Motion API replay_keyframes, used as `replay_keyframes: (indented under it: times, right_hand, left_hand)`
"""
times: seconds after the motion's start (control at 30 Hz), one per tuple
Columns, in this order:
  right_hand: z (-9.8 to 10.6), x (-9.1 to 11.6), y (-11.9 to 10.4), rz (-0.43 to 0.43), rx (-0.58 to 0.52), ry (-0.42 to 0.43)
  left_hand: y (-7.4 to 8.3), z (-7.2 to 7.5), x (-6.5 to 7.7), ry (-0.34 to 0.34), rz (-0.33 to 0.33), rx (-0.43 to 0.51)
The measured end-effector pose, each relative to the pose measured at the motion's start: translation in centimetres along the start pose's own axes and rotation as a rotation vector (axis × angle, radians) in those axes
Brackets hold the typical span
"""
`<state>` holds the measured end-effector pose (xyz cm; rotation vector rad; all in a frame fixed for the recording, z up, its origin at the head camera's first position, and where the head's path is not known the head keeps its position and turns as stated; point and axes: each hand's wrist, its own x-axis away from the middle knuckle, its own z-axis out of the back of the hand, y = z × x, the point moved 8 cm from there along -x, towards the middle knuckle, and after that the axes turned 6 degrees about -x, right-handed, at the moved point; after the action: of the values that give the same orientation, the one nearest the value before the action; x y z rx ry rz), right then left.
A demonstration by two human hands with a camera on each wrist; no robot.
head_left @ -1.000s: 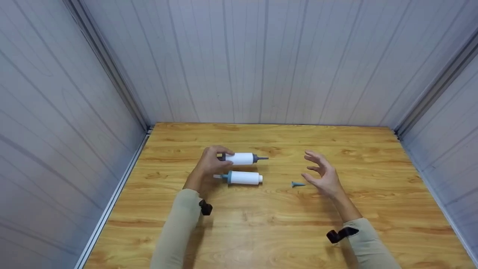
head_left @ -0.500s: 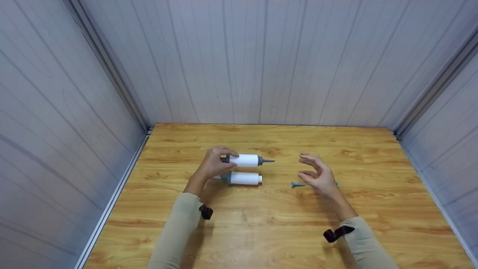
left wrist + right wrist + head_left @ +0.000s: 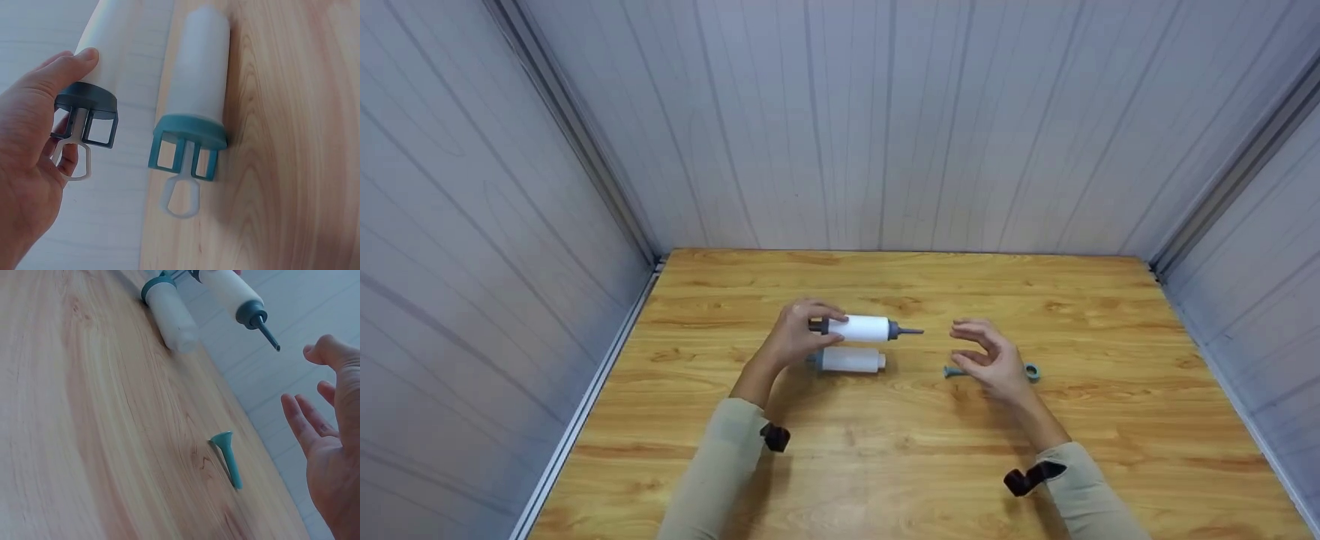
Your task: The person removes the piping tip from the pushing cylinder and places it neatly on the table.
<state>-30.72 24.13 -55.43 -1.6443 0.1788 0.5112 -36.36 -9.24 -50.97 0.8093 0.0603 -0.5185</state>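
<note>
My left hand (image 3: pixel 799 334) grips a white-barrelled syringe (image 3: pixel 861 328) near its dark grey collar. In the left wrist view, that collar (image 3: pixel 85 97) has two finger loops and a pale plunger ring (image 3: pixel 73 163). The syringe is raised off the table, its thin grey nozzle (image 3: pixel 910 331) pointing right. Below it lies a second syringe (image 3: pixel 849 360) with a teal collar (image 3: pixel 191 130) and no nozzle fitted at its end. My right hand (image 3: pixel 994 364) hovers with bent, parted fingers and holds nothing, facing the grey nozzle. Under it a loose teal nozzle (image 3: pixel 228 458) lies on the table.
A teal ring (image 3: pixel 1033 372) lies just right of my right hand. The wood-grain table (image 3: pixel 855 465) is bounded by a pale panel wall (image 3: pixel 847 127) at the back and by side walls. Dark wrist cameras (image 3: pixel 776 437) sit on both sleeves.
My left hand has lifted the grey-collared syringe and brought it rightwards and nearer. The right hand has moved left towards its nozzle, over the teal nozzle, uncovering the teal ring.
</note>
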Motion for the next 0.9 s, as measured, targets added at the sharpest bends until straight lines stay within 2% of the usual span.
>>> replay_keyframes:
  times: [0.2, 0.37, 0.6, 0.9]
  right_hand:
    - [-0.6, 0.2, 0.0, 0.012, -0.004, -0.005]
    - [-0.9, 0.3, -0.3, 0.026, -0.002, 0.005]
    - [-1.8, 0.3, -1.1, 0.042, -0.015, -0.001]
    - [-2.9, 0.5, -2.1, 0.056, -0.015, -0.005]
  left_hand:
    - [0.7, -0.1, 0.5, 0.032, -0.03, 0.036]
    - [1.7, -0.5, 0.7, 0.028, -0.044, 0.09]
    - [3.6, -0.6, 1.0, 0.064, -0.139, 0.046]
    - [4.8, -1.6, 1.9, 0.075, -0.142, 0.057]
